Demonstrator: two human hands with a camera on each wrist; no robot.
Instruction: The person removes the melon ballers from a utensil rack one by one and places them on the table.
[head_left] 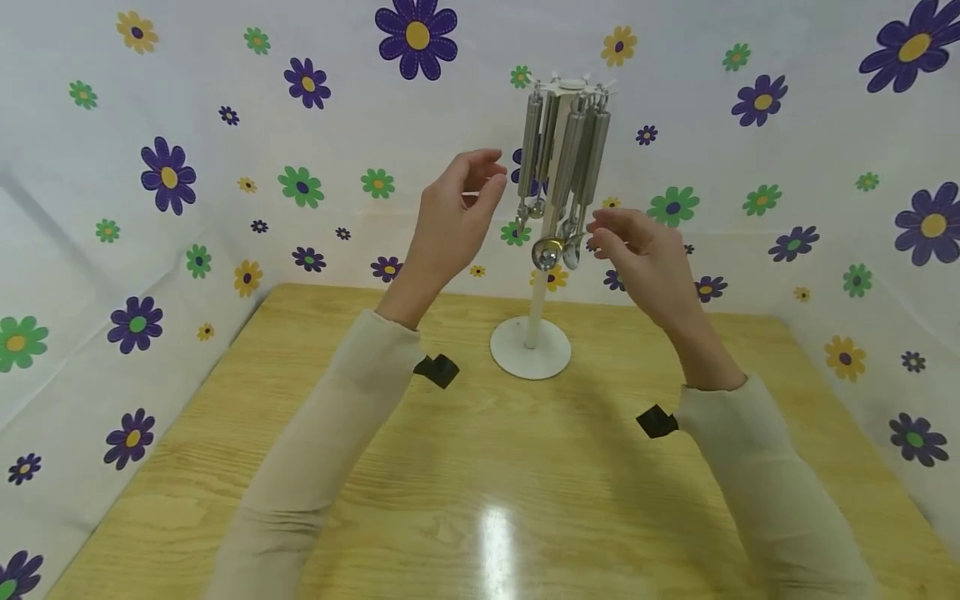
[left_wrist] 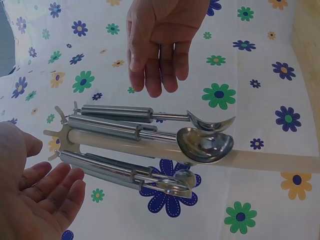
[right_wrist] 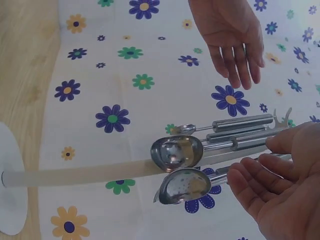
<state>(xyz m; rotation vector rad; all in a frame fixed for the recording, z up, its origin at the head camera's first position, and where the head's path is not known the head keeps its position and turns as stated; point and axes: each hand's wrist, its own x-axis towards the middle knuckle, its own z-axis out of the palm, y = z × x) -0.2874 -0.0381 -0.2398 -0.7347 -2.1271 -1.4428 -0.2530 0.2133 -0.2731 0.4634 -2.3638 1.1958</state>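
Observation:
A white stand [head_left: 538,300] with a round base and hooked top holds several metal ice cream scoops [head_left: 547,254], hung by their handles with bowls down. To the left of them, my left hand [head_left: 453,217] is held in the air, its fingers loosely bent and nothing in them. My right hand [head_left: 648,262] is at the right side, fingertips close to the lower part of the hanging scoops. In the right wrist view, the fingers [right_wrist: 265,182] overlap a handle, and a scoop bowl [right_wrist: 177,152] shows its hollow side. The left wrist view shows smaller bowls [left_wrist: 175,186] nearest the left hand.
The stand rises from a wooden table [head_left: 420,492] near its back edge. Behind and on both sides hangs a white cloth [head_left: 465,108] printed with purple, green and yellow flowers. A black tab [head_left: 438,371] sticks out at the left cuff, and another [head_left: 657,422] at the right.

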